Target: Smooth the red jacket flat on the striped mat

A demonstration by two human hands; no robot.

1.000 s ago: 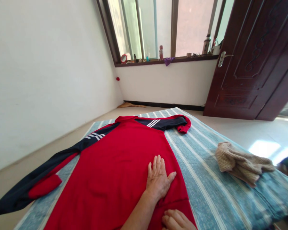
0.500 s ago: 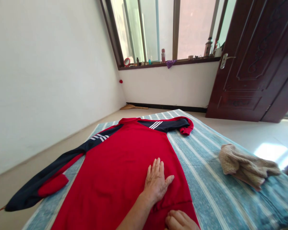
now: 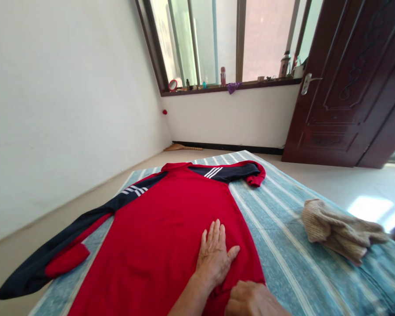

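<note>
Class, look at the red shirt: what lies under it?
The red shirt lies flat on a blue striped bedcover, visible around it. The left hand presses on top; the right hand grips its hem. The cover beneath it is hidden.

A red garment (image 3: 164, 228) with navy sleeves and white shoulder stripes lies spread flat on a bed, its collar toward the far edge. One sleeve stretches out past the left edge of the bed, red cuff showing. The other sleeve is folded across near the far edge, by the collar.
</note>
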